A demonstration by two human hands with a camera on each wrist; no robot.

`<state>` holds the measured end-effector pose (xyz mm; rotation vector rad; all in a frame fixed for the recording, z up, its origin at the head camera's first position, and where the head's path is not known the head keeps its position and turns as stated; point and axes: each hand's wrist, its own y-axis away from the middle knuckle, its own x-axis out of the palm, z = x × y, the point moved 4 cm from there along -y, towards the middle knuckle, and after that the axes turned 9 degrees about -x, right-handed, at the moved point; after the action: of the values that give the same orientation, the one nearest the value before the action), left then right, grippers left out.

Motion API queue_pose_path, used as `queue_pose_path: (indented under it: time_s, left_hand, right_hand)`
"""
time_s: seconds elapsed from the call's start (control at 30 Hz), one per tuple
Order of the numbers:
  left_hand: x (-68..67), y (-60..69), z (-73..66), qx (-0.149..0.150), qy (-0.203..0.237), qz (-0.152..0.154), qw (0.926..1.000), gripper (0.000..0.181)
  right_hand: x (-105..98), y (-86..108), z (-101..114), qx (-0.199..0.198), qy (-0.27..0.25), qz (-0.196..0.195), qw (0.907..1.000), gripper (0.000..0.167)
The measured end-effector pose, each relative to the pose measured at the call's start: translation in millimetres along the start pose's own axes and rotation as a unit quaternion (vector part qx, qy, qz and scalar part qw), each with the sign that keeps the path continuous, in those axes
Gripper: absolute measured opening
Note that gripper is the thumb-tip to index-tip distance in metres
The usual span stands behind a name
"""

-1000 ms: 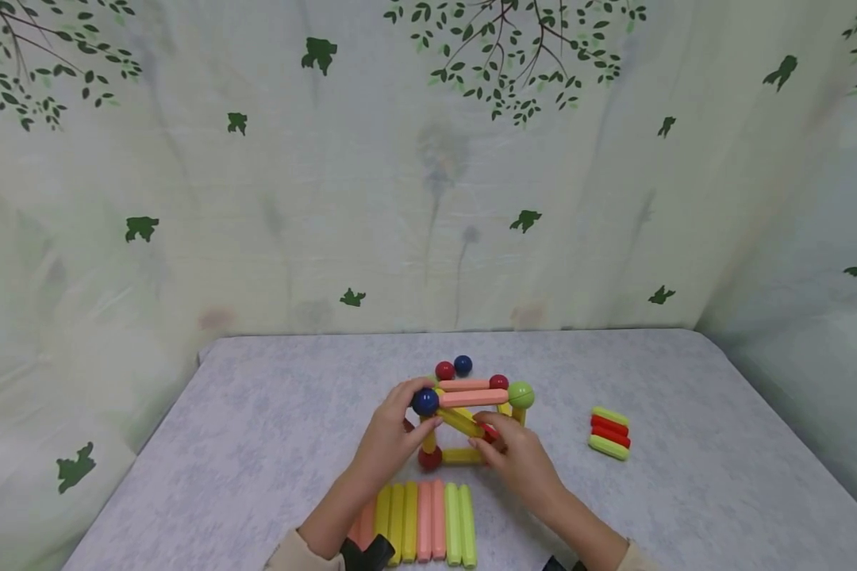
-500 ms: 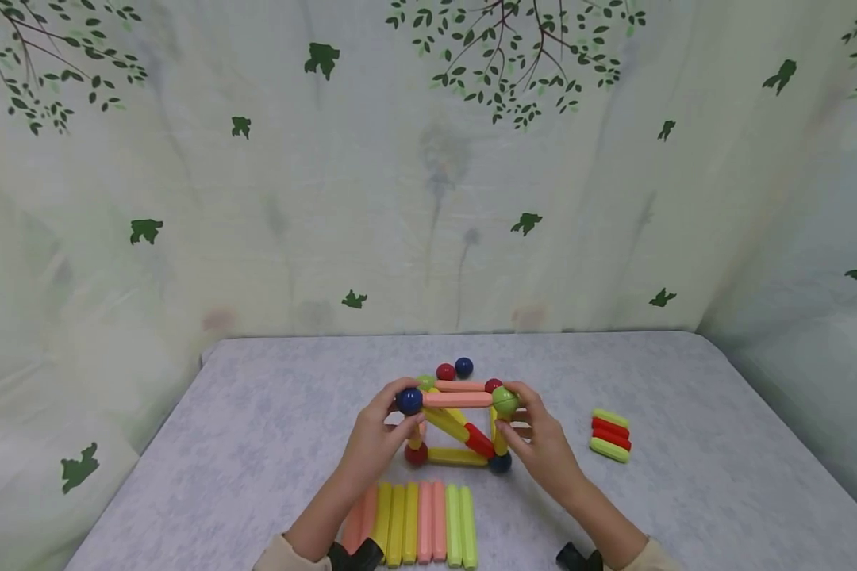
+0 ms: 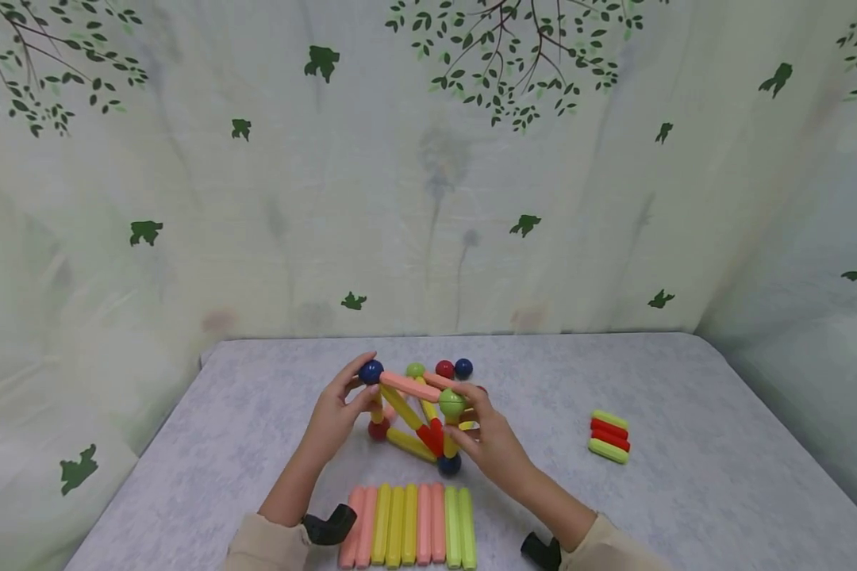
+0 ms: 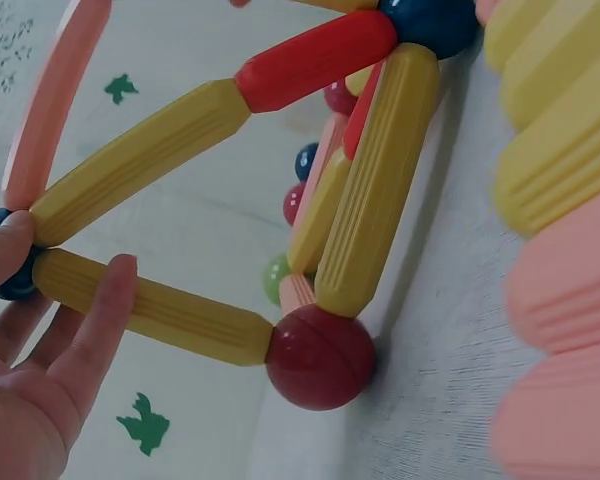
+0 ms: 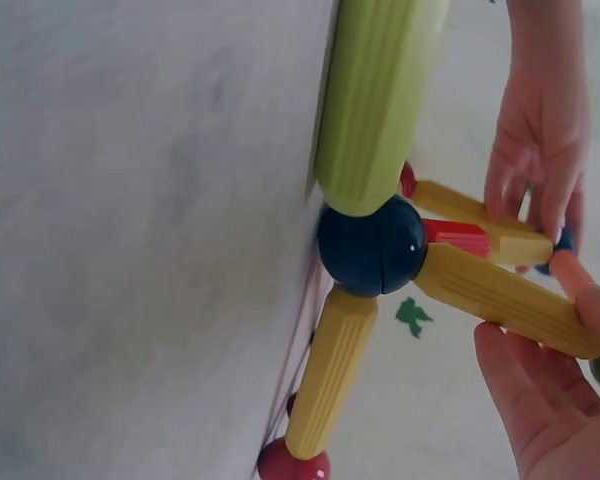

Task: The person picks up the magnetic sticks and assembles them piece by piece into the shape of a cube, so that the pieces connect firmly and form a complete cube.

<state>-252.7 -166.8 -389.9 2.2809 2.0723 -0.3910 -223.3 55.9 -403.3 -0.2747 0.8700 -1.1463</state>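
Observation:
A box-like frame of magnetic rods and balls stands between both hands. My left hand (image 3: 332,420) pinches its upper left blue ball (image 3: 370,372). At the other end of the pink top rod (image 3: 410,387), my right hand (image 3: 498,448) grips the green ball (image 3: 452,404), its fingers also at the yellow upright rod (image 5: 515,305) in the right wrist view. A yellow diagonal rod (image 4: 145,160) joins a red rod (image 4: 318,62), which runs to the lower blue ball (image 3: 448,465). The lower left corner is a red ball (image 4: 321,357). My right hand partly hides the frame's far right side.
Pink, yellow and light green rods (image 3: 409,523) lie in a row in front of the frame. Short red and green rods (image 3: 609,436) are stacked side by side at right. Behind the frame lie a loose red ball (image 3: 445,369) and a blue ball (image 3: 463,368).
My right hand has left the red diagonal rod and taken hold of the green ball. Both hands have shifted left with the frame, which has turned so its left end sits farther back.

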Motion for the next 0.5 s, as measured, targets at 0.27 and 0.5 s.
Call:
queue_pose_path:
  time_s: [0.27,0.5]
  left_hand:
    - [0.5,-30.8,14.2,0.013,-0.011,-0.024,0.9996,0.049]
    - [10.3,-44.7,12.8,0.042,0.005,-0.011,0.999,0.044]
  right_hand:
    - [12.4,-11.6,1.8,0.008,0.006,0.002,0.9999,0.063]
    - [12.4,-10.5,6.4,0.0,0.019,-0.006,0.9998,0.062]
